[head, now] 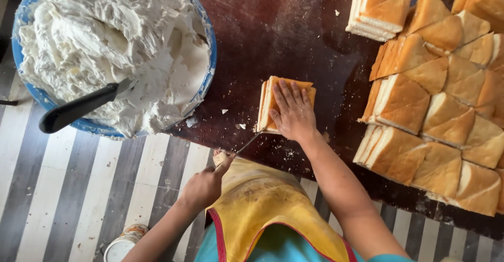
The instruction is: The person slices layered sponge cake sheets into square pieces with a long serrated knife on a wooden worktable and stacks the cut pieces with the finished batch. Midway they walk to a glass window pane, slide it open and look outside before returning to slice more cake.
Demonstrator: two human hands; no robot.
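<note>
Pressing flat on the cake stack [286,104], my right hand [293,112] lies open, fingers spread over the top crust, holding nothing but pinning the layers down. My left hand [202,187] has a closed grip around the handle of a knife [247,144], whose thin blade slants up to the near left corner of the stack and seems to touch it there (the tip is too fine to be sure). The stack sits near the front edge of the dark bench [283,26], just ahead of my yellow apron [262,204].

To cut well here, I judge the blade should run level and in long strokes, with the pinning palm kept steady and its fingers well above the cutting line, so that the layers do not slide.

The bench edge runs close under the stack, so there is little room toward me. To the left stands a blue bowl [210,41] of white cream with a black-handled tool [79,109] stuck in it, partly overhanging the edge. To the right, cut wedges [441,115] crowd the bench. Bare wood lies beyond the stack. A striped floor [79,199] shows below.
</note>
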